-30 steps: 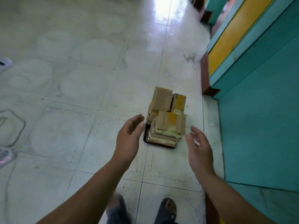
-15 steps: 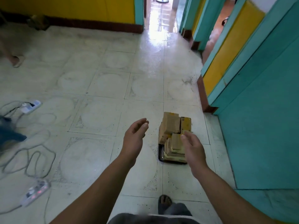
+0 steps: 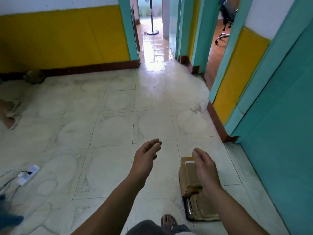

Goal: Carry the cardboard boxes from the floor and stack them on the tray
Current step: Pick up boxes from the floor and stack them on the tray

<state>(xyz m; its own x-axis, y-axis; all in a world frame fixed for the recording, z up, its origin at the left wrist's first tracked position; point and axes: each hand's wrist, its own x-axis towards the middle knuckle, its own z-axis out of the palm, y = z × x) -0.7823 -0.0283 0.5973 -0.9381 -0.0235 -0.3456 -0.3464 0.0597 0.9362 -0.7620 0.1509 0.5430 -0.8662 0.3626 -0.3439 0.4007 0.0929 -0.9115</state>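
1. Several cardboard boxes (image 3: 187, 177) sit piled on the tray (image 3: 187, 209), which lies on the floor (image 3: 110, 133) beside the teal wall (image 3: 279, 150); only the tray's left edge and near-left corner show bare.
2. Your right hand (image 3: 205, 168) hangs in front of the pile, fingers loosely straight, gripping nothing; whether it touches the top box I cannot tell.
3. Your left hand (image 3: 145, 158) floats well left of the tray, fingers relaxed, empty.
4. No loose box shows on the floor; the stacking looks about done.
5. The pile looks uneven; a knock from your right hand could spill it over the tray's left edge.
6. Your sandalled foot (image 3: 167, 221) stands near that near-left corner; a careless step could kick the tray.
7. The power strip (image 3: 28, 173) lies on the floor well to the left; walk there and you could trip.
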